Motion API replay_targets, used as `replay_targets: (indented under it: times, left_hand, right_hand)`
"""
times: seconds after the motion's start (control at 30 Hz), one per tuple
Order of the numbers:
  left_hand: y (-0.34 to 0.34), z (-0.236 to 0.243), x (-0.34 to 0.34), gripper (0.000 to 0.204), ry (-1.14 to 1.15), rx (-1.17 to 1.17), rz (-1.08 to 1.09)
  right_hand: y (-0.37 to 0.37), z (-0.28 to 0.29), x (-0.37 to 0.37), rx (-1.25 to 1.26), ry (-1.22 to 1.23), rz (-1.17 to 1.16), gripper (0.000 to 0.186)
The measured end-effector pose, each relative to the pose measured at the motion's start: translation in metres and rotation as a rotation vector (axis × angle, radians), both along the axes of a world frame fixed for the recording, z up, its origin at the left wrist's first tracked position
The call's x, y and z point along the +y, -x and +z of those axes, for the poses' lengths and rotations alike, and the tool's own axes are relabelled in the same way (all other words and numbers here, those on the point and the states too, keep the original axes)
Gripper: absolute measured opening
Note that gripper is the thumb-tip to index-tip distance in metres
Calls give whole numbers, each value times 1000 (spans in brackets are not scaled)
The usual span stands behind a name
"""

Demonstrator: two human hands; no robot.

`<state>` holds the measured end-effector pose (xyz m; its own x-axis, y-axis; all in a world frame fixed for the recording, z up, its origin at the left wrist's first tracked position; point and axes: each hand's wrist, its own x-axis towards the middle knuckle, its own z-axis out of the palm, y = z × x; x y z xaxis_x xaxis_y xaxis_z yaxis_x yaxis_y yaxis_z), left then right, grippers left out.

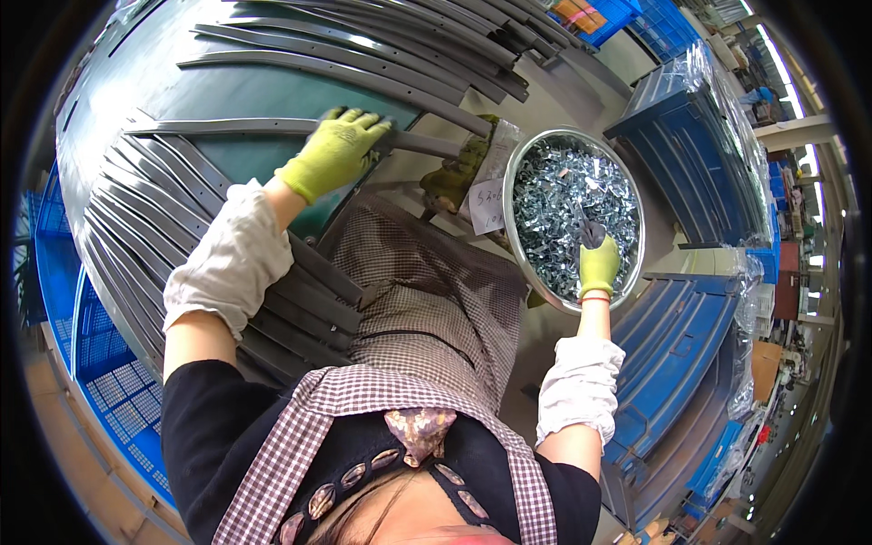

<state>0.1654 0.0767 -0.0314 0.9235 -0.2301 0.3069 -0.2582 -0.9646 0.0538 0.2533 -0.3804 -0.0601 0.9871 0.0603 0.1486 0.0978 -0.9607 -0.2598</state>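
- Left hand [336, 153], fingers extended, is over one dark strip [227, 126] passing the bench [263, 95] edge; its grip I cannot tell.
- Right hand [599, 263] is inside the basin [508, 204] rim, at metal pieces [563, 191]; grip unclear.
- Green bench surface shows beside the strip.

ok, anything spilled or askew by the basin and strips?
No spill visible: the metal bits sit inside the basin. One strip lies apart from the piles, jutting past the table edge, but it's under the left hand. Nothing else stands out.
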Motion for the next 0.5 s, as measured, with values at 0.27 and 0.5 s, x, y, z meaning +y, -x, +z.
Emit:
replay_targets:
  times: [0.27, 0.5]
  left_hand:
    - [17, -6, -42, 49, 108, 107, -364]
    - [32, -16, -48, 42, 103, -23, -450]
  right_hand:
    - [15, 16, -16, -72, 197, 25, 20]
    - [4, 32, -20, 257, -540, 43, 17]
